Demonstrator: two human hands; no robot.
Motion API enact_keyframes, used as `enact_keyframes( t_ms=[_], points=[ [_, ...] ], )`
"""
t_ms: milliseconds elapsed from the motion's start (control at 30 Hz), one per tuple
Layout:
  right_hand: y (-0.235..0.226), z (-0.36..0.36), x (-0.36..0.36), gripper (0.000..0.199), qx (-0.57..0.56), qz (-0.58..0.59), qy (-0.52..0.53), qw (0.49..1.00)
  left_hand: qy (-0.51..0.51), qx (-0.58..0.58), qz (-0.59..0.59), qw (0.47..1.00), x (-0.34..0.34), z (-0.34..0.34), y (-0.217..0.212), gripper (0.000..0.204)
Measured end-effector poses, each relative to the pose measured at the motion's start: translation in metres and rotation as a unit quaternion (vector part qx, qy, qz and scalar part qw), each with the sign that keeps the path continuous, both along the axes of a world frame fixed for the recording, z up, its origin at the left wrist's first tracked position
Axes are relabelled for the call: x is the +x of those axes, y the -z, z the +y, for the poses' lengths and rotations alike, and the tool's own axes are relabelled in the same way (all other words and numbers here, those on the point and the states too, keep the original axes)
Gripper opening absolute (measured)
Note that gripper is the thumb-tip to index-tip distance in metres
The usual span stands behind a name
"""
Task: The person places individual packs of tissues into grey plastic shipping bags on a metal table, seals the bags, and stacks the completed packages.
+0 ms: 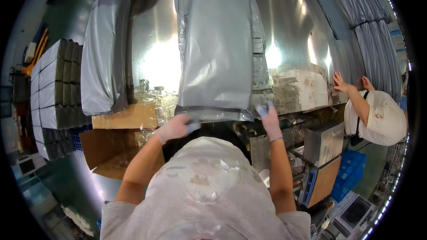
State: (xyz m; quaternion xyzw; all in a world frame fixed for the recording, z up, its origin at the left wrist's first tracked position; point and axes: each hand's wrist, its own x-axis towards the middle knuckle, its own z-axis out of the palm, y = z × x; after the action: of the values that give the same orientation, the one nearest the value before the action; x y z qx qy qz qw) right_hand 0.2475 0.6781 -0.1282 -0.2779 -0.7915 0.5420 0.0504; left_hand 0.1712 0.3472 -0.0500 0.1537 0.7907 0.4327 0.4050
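A long stack of flat grey plastic bags (218,53) lies lengthwise on the metal table in front of me, its near end at the table's front edge. My left hand (175,128), in a pale pink glove with grey-blue fingertips, is just off the stack's near left corner. Beside the near right corner is my right hand (270,122), gloved the same way. Motion smears the fingers of both hands, so their grip does not show. I see nothing clearly held in either one.
To the left stand another grey bag stack (104,53), an open cardboard box (115,149) and piled grey bundles (55,93). The shiny metal table (289,26) has worn tape along its front edge. At right, a co-worker (376,115) rests a hand on it, near a blue crate (349,173).
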Motion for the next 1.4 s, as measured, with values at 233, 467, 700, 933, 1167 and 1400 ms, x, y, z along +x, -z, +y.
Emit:
enact_keyframes(
  t_ms=[233, 467, 700, 933, 1167, 1400],
  points=[
    [0.012, -0.027, 0.004, 0.019, -0.233, -0.19, -0.095, 0.949, 0.138, -0.199, 0.188, 0.952, -0.025, 0.094, 0.066, 0.037],
    [0.024, -0.031, 0.008, 0.016, -0.053, -0.114, -0.222, 0.967, 0.171, -0.09, 0.196, 0.961, -0.002, 0.143, 0.041, 0.033],
    [0.018, -0.034, 0.012, 0.024, -0.275, -0.1, -0.165, 0.942, 0.133, 0.073, 0.183, 0.971, 0.007, 0.118, 0.038, 0.02],
    [0.004, -0.023, 0.012, 0.032, -0.364, -0.162, -0.108, 0.911, -0.109, -0.055, 0.253, 0.96, 0.049, -0.037, 0.045, 0.012],
    [0.017, -0.006, 0.001, 0.049, -0.323, -0.062, -0.104, 0.939, -0.134, -0.564, 0.015, 0.815, 0.147, -0.215, 0.01, 0.017],
    [0.086, 0.021, -0.009, 0.019, 0.116, -0.094, -0.29, 0.945, -0.279, -0.344, 0.238, 0.864, 0.061, -0.143, 0.018, 0.044]
  ],
)
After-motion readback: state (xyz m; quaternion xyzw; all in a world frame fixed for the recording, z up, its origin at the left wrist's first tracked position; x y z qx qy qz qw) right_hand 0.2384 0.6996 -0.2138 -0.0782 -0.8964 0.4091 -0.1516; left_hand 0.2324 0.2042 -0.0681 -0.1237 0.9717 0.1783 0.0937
